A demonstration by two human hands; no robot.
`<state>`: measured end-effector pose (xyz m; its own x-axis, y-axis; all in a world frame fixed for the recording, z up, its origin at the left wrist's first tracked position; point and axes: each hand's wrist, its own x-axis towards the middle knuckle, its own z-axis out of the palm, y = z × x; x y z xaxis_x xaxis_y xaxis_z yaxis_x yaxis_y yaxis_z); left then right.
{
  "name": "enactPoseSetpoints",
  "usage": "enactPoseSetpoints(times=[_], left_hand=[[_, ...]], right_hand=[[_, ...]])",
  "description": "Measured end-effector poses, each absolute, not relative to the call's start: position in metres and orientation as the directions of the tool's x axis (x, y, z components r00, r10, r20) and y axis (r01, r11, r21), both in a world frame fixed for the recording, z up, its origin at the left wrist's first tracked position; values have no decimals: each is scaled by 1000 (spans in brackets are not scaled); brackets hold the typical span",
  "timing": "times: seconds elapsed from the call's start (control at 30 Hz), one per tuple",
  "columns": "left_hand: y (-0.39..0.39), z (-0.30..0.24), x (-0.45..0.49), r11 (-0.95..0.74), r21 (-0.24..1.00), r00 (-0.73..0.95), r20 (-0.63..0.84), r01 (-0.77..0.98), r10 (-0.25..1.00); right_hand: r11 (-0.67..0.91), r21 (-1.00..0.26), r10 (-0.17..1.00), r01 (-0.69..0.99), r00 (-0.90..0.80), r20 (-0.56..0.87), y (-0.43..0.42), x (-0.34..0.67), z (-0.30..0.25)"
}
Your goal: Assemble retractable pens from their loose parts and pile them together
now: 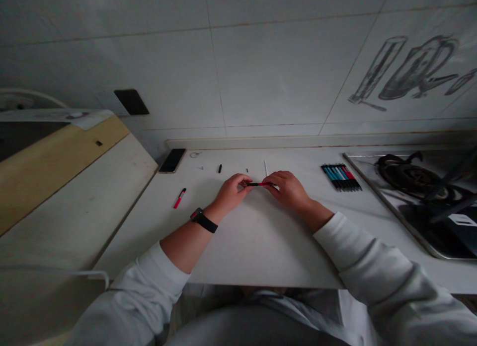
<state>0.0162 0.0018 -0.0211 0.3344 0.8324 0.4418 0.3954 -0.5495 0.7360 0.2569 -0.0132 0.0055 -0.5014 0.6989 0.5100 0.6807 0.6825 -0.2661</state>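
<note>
Between my hands a red and black pen [261,184] lies level, just above the white counter. The fingers of my left hand [235,188] pinch its dark end. My right hand [286,187] is closed around its other end, which the fingers partly cover. Behind my right hand lies a thin white refill-like stick [266,167]. Farther left are a small dark piece [247,170], a short black pen part [219,168] and a tiny piece [202,168] too small to name. A red pen barrel with a black tip [179,198] lies left of my left hand.
A row of several blue, black and red pens [341,177] lies at right, beside a gas stove [413,187]. A phone [172,160] and a thin ring [195,155] lie at the back left. A slanted white and wooden panel [74,187] bounds the left side; a tiled wall stands behind.
</note>
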Motion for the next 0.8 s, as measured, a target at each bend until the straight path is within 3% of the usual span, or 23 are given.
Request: enactPoseSetpoints(times=[0.27, 0.47, 0.7, 0.8], left_hand=[[2, -19, 13, -460, 728, 358, 308, 508, 882], [4, -25, 16, -528, 748, 326, 422, 403, 846], [1, -17, 14, -461, 722, 355, 310, 515, 882], [2, -19, 14, -491, 701, 367, 336, 518, 867]], right_hand=[[688, -266, 690, 676, -495, 528, -16, 256, 8], [678, -282, 701, 679, -480, 528, -14, 258, 8], [680, -270, 699, 682, -491, 520, -15, 257, 9], [674, -278, 704, 684, -481, 523, -15, 258, 8]])
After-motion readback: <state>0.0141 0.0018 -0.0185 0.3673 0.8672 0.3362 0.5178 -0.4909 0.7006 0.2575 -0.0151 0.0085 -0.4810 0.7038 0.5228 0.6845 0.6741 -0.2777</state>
